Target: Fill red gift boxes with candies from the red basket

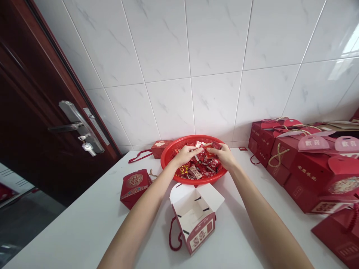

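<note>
A red plastic basket [166, 158] full of wrapped candies [195, 172] stands against the tiled wall, and both my hands are over it. My left hand [187, 155] is closed, thumb and fingers pinched at a red-and-white wrapped candy [199, 145]. Facing it, my right hand [224, 155] is closed as well, its fingertips at a dark red wrapped candy [216, 145]. Just this side of the basket, between my forearms, sits an open gift box [200, 239] with its flaps spread. Its white inside shows nothing in it, and a dark red cord hangs at its left.
A closed red gift box [135, 186] stands left of my left forearm, and a smaller red box [161, 148] is behind it by the wall. Several red boxes [303, 168] with rope handles line the right side. A dark wooden door [36, 97] with keys is at left.
</note>
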A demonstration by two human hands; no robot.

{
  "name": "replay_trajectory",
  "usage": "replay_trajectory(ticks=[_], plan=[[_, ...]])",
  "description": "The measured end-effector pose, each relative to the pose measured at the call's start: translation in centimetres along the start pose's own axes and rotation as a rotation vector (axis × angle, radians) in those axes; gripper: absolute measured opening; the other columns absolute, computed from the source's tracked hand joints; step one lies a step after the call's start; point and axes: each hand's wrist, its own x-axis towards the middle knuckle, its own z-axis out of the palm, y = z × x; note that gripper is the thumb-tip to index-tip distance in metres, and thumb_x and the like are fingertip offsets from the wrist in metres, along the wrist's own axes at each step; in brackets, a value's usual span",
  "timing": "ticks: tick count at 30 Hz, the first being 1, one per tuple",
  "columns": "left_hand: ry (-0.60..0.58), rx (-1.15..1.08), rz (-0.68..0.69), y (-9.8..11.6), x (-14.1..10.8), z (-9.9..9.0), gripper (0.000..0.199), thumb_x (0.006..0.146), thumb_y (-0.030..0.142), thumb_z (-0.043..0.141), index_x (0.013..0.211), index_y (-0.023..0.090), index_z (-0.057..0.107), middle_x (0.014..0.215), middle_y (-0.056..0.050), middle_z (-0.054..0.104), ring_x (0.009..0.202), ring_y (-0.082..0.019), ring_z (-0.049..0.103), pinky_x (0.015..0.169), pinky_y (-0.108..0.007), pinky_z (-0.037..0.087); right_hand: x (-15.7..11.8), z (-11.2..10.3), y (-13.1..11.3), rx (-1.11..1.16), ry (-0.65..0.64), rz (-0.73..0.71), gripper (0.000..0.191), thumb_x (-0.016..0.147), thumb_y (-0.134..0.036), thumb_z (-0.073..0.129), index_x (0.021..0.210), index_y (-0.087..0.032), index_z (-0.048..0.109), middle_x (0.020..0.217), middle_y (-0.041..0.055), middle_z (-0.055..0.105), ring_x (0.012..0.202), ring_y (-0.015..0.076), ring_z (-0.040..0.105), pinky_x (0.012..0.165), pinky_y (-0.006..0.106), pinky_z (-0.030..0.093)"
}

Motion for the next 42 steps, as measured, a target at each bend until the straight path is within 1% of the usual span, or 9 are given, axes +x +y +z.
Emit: replay_trajectory(ticks=[7,16,22,25,28,31,34,38,42], plan=[[0.031,-0.071,0.050,-0.6,0.3,0.0,0.045,0.069,0.056,0.079,0.092,0.017,0.082,0.086,-0.005,0.077,0.092,-0.025,0.065,0.088,-0.037,0.048,-0.1,0.3,-0.1,0.036,0.086,-0.045,0.033,0.049,-0.033,0.087,0.076,-0.017,0.076,0.067,0.0014,0.069,0.064,0.0170,0.063,0.059,0.031,0.056],[0.055,-0.140,0.089,-0.5,0.6,0.4,0.046,0.071,0.060,0.076,0.083,0.016,0.082,0.078,-0.006,0.075,0.076,-0.019,0.061,0.077,-0.032,0.047,0.0,0.3,-0.2,0.090,0.154,-0.083,0.033,0.047,-0.036,0.086,0.073,-0.018,0.074,0.074,0.0018,0.071,0.066,0.0164,0.063,0.062,0.031,0.058],[0.084,-0.093,0.051,0.3,0.1,0.2,0.043,0.072,0.058,0.076,0.079,0.016,0.080,0.080,-0.005,0.075,0.077,-0.019,0.061,0.081,-0.033,0.048,0.0,0.2,-0.1,0.039,0.084,-0.058,0.034,0.049,-0.036,0.087,0.075,-0.019,0.074,0.071,0.0007,0.069,0.066,0.0171,0.064,0.061,0.031,0.057],[0.085,-0.038,0.060,1.1,-0.6,0.2,0.042,0.072,0.057,0.075,0.083,0.017,0.079,0.091,-0.006,0.076,0.091,-0.023,0.064,0.090,-0.035,0.047,-0.2,0.3,-0.5,-0.007,0.038,-0.063,0.032,0.052,-0.037,0.085,0.075,-0.019,0.073,0.069,0.0003,0.068,0.064,0.0173,0.063,0.061,0.032,0.056],[0.141,-0.037,0.065,1.9,-2.2,-0.4,0.046,0.074,0.059,0.073,0.094,0.018,0.077,0.102,-0.008,0.075,0.104,-0.025,0.063,0.094,-0.035,0.047,-1.0,0.5,-2.2,-0.098,-0.012,-0.079,0.029,0.056,-0.035,0.082,0.075,-0.018,0.071,0.068,0.0004,0.067,0.062,0.0162,0.060,0.060,0.030,0.053],[0.179,0.022,0.005,3.2,-5.3,-1.9,0.045,0.078,0.060,0.068,0.086,0.017,0.072,0.089,-0.005,0.072,0.089,-0.021,0.063,0.082,-0.032,0.049,-2.8,1.1,-5.2,-0.270,-0.155,-0.132,0.022,0.064,-0.033,0.077,0.078,-0.017,0.071,0.069,0.0003,0.066,0.063,0.0149,0.058,0.061,0.028,0.049],[0.015,0.224,-0.104,5.3,-9.2,-3.6,0.042,0.082,0.058,0.064,0.072,0.017,0.065,0.074,-0.001,0.066,0.073,-0.016,0.058,0.070,-0.027,0.045,-5.3,2.4,-7.9,-0.511,-0.393,-0.216,0.012,0.076,-0.028,0.069,0.081,-0.017,0.072,0.075,0.0009,0.067,0.067,0.0140,0.056,0.064,0.027,0.045],[-0.308,0.513,-0.295,8.0,-13.3,-4.6,0.036,0.083,0.053,0.064,0.089,0.020,0.073,0.089,-0.002,0.071,0.081,-0.018,0.062,0.068,-0.025,0.044,-8.0,4.6,-8.9,-0.815,-0.722,-0.224,0.014,0.083,-0.014,0.056,0.082,-0.018,0.069,0.080,0.0014,0.069,0.069,0.0137,0.057,0.063,0.025,0.042],[-0.429,0.628,-0.423,8.8,-14.4,-4.2,0.045,0.079,0.052,0.067,0.114,0.023,0.072,0.099,-0.004,0.074,0.087,-0.021,0.068,0.069,-0.024,0.046,-9.2,6.1,-8.0,-1.004,-0.724,-0.310,0.017,0.084,-0.009,0.051,0.075,-0.019,0.062,0.074,0.0002,0.064,0.065,0.0127,0.053,0.060,0.025,0.037]])
